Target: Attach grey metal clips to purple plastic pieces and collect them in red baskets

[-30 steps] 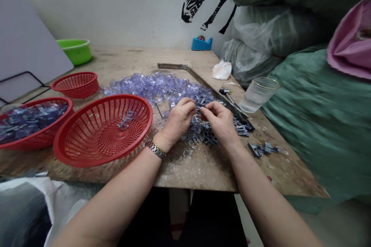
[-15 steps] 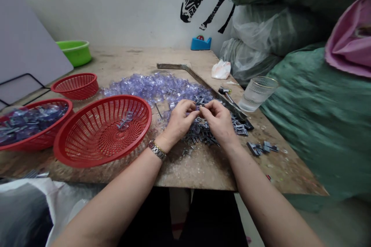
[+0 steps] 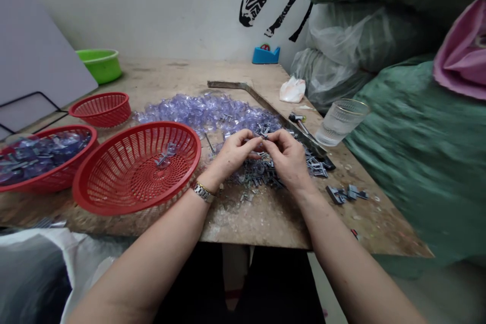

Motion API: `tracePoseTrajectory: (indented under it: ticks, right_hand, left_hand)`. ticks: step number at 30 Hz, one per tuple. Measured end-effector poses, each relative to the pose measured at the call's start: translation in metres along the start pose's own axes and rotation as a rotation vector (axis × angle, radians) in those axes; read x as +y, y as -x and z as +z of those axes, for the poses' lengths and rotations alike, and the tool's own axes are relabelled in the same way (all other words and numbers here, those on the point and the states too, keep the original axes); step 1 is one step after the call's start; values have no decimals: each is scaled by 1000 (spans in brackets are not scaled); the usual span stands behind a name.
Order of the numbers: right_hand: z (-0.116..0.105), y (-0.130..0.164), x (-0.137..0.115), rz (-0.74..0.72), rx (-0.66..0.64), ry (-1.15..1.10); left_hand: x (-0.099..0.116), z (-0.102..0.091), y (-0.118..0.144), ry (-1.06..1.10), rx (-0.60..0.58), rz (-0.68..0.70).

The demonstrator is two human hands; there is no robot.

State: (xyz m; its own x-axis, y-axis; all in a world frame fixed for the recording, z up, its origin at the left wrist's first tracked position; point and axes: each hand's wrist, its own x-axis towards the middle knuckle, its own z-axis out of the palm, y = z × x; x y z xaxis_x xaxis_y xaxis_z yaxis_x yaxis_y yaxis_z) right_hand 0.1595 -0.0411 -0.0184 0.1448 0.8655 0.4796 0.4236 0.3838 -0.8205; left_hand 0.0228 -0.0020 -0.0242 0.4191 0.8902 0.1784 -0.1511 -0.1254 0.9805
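My left hand (image 3: pixel 236 154) and my right hand (image 3: pixel 290 162) meet fingertip to fingertip above the table, both pinched closed. Between them is a small grey plastic part (image 3: pixel 265 137), mostly covered by the fingers. Under and behind the hands lies a heap of grey plastic clips (image 3: pixel 261 178). Farther back spreads a pile of clear purplish plastic pieces (image 3: pixel 205 111). Left of my left hand stands a red plastic basket (image 3: pixel 110 190), with a few clear-and-grey pieces (image 3: pixel 166 156) inside.
A fuller red basket (image 3: pixel 81 162) and a smaller one (image 3: pixel 100 106) stand left, near a green basin (image 3: pixel 102 66). A bent metal bar (image 3: pixel 261 104) borders the pile. Right are a glass of water (image 3: pixel 339 124), a screwdriver-like tool (image 3: pixel 299 120), loose grey parts (image 3: pixel 345 194) and green sacks (image 3: pixel 413 162).
The whole view has shifted slightly. My hands stay together at the same spot, with the left fingers a little more stretched out around the small part.
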Motion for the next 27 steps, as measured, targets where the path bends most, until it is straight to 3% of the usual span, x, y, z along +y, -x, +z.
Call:
tracePoseTrajectory:
  ticks: [13, 22, 27]
  right_hand:
    - [2, -1, 9, 60, -9, -74]
    - [5, 3, -1, -59, 76, 189]
    - [4, 0, 6, 121, 14, -59]
  left_hand:
    - [3, -6, -2, -645, 86, 416]
    - [-5, -6, -2, -609, 63, 461]
    - [-2, -8, -1, -584, -16, 475]
